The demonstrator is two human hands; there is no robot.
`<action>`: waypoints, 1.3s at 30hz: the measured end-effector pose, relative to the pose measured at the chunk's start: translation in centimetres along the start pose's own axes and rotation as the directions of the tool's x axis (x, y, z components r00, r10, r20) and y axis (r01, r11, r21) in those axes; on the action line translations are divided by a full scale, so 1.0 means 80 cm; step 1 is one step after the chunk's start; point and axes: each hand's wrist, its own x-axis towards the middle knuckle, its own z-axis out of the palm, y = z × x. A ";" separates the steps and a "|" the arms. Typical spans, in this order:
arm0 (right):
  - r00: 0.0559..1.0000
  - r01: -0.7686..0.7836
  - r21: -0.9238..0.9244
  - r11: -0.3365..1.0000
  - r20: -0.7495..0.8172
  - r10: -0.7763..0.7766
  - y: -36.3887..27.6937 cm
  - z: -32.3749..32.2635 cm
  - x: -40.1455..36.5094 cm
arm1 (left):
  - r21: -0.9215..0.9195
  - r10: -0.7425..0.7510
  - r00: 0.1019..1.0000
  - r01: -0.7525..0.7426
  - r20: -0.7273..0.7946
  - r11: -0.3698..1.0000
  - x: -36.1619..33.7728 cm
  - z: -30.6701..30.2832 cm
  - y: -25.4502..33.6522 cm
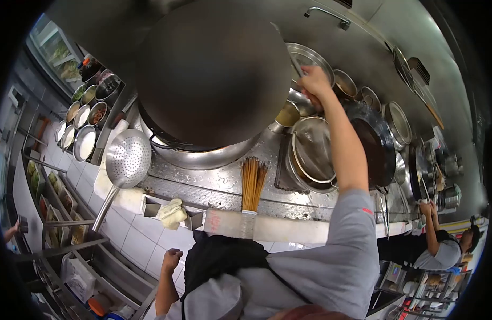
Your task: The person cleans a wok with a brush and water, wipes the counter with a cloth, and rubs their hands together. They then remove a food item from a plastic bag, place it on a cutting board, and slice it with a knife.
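Note:
My right hand [314, 85], arm stretched far forward, is closed round a grey metal handle [296, 61]. The handle's far end disappears behind a large dark, blurred round shape [214, 74], so the kind of tool cannot be made out. That shape also hides most of a black wok [184, 146] on the stove. Down by my side, my left hand [173, 260] has its fingers curled in and shows nothing in them. Beside the wok lies a perforated strainer ladle [128, 158], its handle toward me. A bamboo wok brush [253, 184] rests at the counter's front edge.
Bowls of ingredients [85, 143] stand at the left. A wire strainer [314, 146] sits over a pot, with another dark wok [371, 146] to its right. A folded cloth [172, 213] lies at the front ledge. A co-worker [440, 250] works at far right.

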 end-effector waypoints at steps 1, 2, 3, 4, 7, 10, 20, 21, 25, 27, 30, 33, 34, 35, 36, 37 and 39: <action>0.999 -0.011 -0.019 1.000 0.033 0.012 -0.015 0.025 0.024 | -0.021 -0.041 0.999 0.041 0.003 0.999 -0.010 -0.005 0.005; 0.998 -0.020 -0.038 0.999 0.066 0.023 -0.029 0.051 0.047 | -0.046 -0.059 0.998 0.059 -0.019 0.997 -0.020 -0.008 0.004; 0.997 -0.036 0.004 0.999 0.062 0.035 -0.039 0.079 0.070 | -0.071 -0.078 0.996 0.075 -0.043 0.995 -0.031 -0.010 -0.003; 0.997 -0.052 0.048 0.998 0.061 0.049 -0.052 0.103 0.087 | -0.096 -0.098 0.993 0.092 -0.068 0.991 -0.043 -0.012 -0.013; 0.986 -0.125 0.092 0.988 0.125 0.113 -0.058 0.170 0.160 | -0.164 -0.177 0.972 0.152 -0.154 0.975 -0.089 -0.016 -0.051; 0.816 -0.475 0.627 0.618 0.576 0.044 -0.014 0.222 0.265 | -0.261 -0.344 0.924 0.294 -0.170 0.919 -0.136 -0.016 -0.081; 0.994 0.088 -0.507 0.858 -0.012 -0.109 -0.106 0.177 0.100 | -0.239 -0.336 0.941 0.321 -0.024 0.916 -0.091 -0.017 -0.152; 0.998 0.033 -0.503 0.863 -0.032 -0.057 -0.109 0.166 0.072 | -0.117 -0.292 0.956 0.288 -0.024 0.951 -0.064 -0.025 -0.151; 0.986 0.028 -0.295 0.955 -0.151 -0.075 -0.050 0.146 -0.034 | 0.157 0.064 0.996 -0.054 -0.059 0.986 0.040 -0.041 -0.086; 0.991 0.043 -0.072 0.997 -0.126 -0.051 -0.064 0.127 -0.138 | 0.043 0.180 0.983 -0.181 0.028 0.983 0.058 -0.043 -0.008; 0.974 -0.016 -0.004 1.000 -0.226 0.015 -0.045 0.140 -0.278 | 0.004 0.204 0.953 -0.210 0.223 0.978 0.052 -0.032 0.102; 0.955 -0.007 0.170 0.985 -0.292 0.057 -0.008 0.170 -0.407 | 0.063 0.260 0.896 -0.302 0.361 0.951 0.079 -0.010 0.116; 0.949 0.010 0.157 0.987 -0.314 0.040 -0.007 0.177 -0.444 | 0.026 0.345 0.856 -0.384 0.385 0.923 0.074 -0.005 0.130; 0.946 -0.013 0.195 0.981 -0.315 0.076 -0.003 0.185 -0.479 | 0.046 0.455 0.792 -0.515 0.408 0.856 0.100 0.004 0.109; 0.945 -0.035 0.237 0.971 -0.308 0.110 0.002 0.195 -0.512 | -0.025 0.516 0.743 -0.561 0.425 0.828 0.079 -0.002 0.126; 0.938 -0.094 0.305 0.948 -0.293 0.187 0.008 0.206 -0.541 | 0.171 0.444 0.736 -0.594 0.511 0.786 0.079 -0.009 0.140; 0.927 -0.162 0.333 0.929 -0.272 0.259 0.022 0.223 -0.585 | 0.085 0.549 0.657 -0.678 0.518 0.730 0.080 -0.014 0.137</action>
